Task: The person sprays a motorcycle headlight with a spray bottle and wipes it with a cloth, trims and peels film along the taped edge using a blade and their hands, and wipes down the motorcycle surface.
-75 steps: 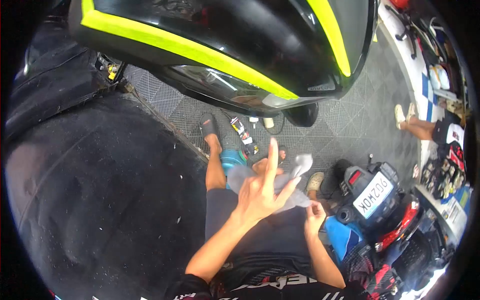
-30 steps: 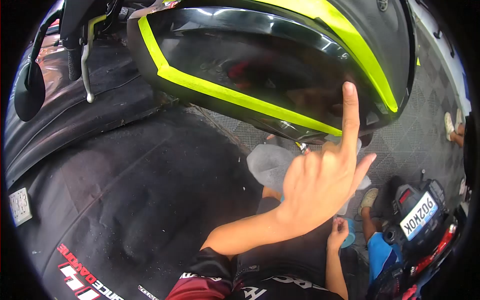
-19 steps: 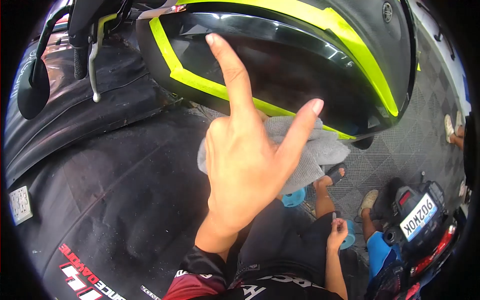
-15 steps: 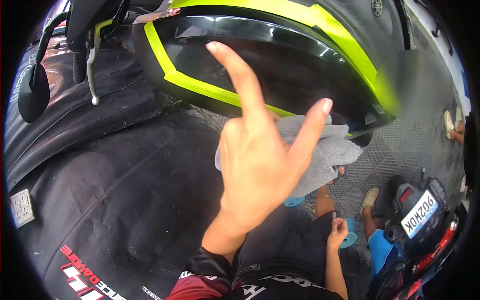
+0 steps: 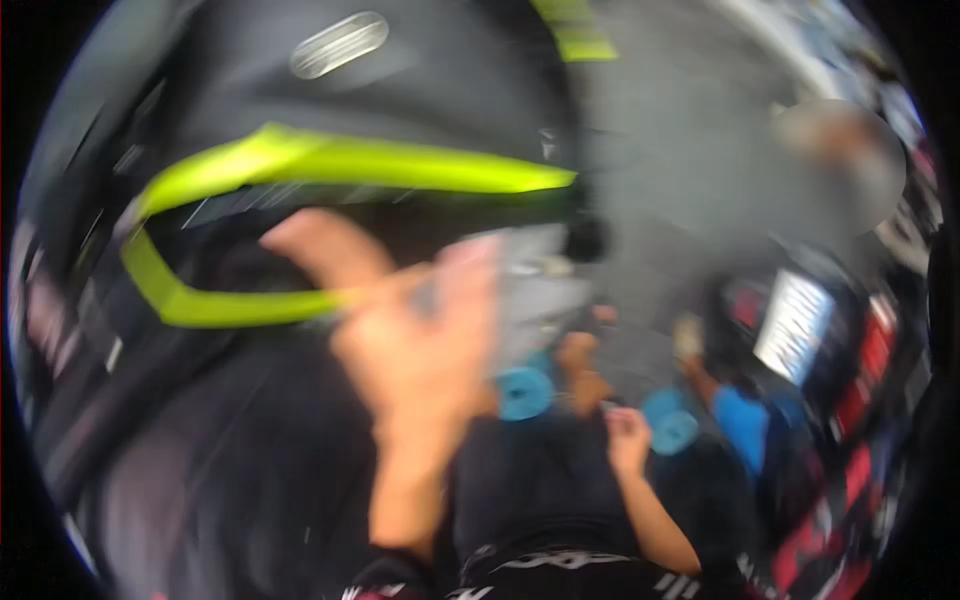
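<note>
In the middle of the head view is my left hand [image 5: 410, 345], smeared by motion. Its thumb and index finger are spread, while the other fingers curl out of sight behind the palm around a grey cloth [image 5: 545, 290], which hangs at the hand's right side. Beyond the fingers is a glossy black motorcycle panel [image 5: 390, 215], bordered by bright yellow-green tape [image 5: 400, 165]. Lower down to the right, my right hand [image 5: 628, 435] is closed in a pinch near my leg. A tiny pale thing shows at its fingertips, too blurred to name.
An oval silver emblem [image 5: 340, 45] sits on the dark bodywork above the tape. At right stands another motorcycle with a licence plate [image 5: 793, 327], beside a person in blue shorts [image 5: 740, 425]. Round teal objects [image 5: 523, 392] are near my legs. The floor [image 5: 665, 180] is grey.
The view has swung, so the panel and tape now lie further left and lower. My left hand appears further left with the cloth; the handlebar lever has left the view. My right hand stays pinched.
</note>
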Demonstrator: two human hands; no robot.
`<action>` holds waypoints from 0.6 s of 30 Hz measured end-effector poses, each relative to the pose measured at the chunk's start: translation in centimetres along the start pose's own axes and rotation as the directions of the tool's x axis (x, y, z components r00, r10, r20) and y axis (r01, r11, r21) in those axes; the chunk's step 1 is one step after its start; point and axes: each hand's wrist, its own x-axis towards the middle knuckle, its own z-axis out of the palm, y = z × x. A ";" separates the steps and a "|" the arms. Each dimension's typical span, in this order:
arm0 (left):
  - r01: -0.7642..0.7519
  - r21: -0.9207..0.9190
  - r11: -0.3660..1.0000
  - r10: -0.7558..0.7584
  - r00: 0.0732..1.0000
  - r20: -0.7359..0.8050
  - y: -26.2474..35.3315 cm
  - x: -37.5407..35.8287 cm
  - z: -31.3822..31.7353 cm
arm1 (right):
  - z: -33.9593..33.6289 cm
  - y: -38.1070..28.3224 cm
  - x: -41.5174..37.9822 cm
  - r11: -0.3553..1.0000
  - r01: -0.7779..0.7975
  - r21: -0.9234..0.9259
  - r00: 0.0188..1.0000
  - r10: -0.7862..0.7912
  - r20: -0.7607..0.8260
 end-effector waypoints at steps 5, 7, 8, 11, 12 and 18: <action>-0.298 0.004 0.955 0.290 0.927 -0.238 -5.5 3.6 -1.3 | -0.1 1.2 -0.8 0.947 -0.178 0.269 0.972 0.211 -0.100; -0.022 -0.277 0.961 0.003 0.998 -0.067 -0.5 2.9 -0.9 | 1.1 3.4 -0.6 0.942 -0.150 0.299 0.978 0.186 -0.097; 0.039 -0.079 0.996 -0.047 0.994 -0.096 -0.5 2.9 -0.4 | 0.5 3.5 -0.8 0.942 -0.195 0.272 0.973 0.221 -0.069; -0.181 -0.142 0.973 0.166 0.980 -0.109 0.4 1.0 2.0 | 0.3 4.9 -1.4 0.935 -0.206 0.291 0.970 0.233 -0.062; -0.232 -0.124 0.965 0.214 0.966 -0.146 0.4 0.9 3.1 | 0.4 5.3 -1.3 0.929 -0.207 0.306 0.970 0.236 -0.063; -0.124 -0.089 0.988 0.119 0.991 -0.065 -2.6 1.9 8.2 | -2.8 2.3 -0.8 0.936 -0.219 0.276 0.956 0.262 -0.132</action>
